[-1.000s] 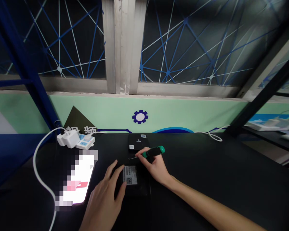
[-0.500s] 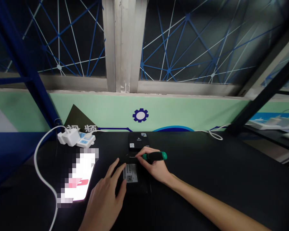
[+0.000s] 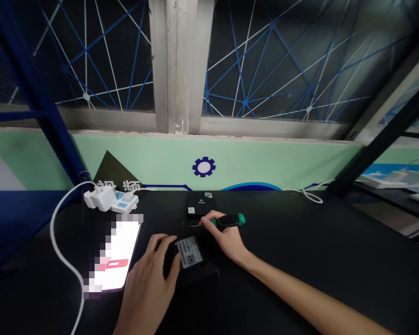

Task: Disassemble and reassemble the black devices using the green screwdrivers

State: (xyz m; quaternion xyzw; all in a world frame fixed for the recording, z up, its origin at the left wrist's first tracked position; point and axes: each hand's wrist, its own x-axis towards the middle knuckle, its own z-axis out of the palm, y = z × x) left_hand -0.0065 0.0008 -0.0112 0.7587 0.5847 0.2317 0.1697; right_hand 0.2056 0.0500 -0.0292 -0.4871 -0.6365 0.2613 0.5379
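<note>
My right hand [image 3: 226,238] is closed around a screwdriver [image 3: 230,220] with a black and green handle. Its thin shaft points left, just beyond the far edge of a flat black box [image 3: 199,275]. A white printed label [image 3: 190,252] is on top of this box. The fingers and thumb of my left hand [image 3: 150,279] are bent over the box's left side and grip it there. The box lies on the black table, slightly turned; its dark outline is hard to make out.
Behind the hands lies a smaller black box [image 3: 200,204] with a small white code sticker. On the left are a lit phone [image 3: 117,256], a white cable [image 3: 54,232] and a power strip [image 3: 124,203] with plugs. A white cord [image 3: 312,196] lies by the wall.
The labelled box has turned clockwise a little under my left hand, whose fingers have drawn in closer. My right hand with the screwdriver has shifted slightly right and away from me.
</note>
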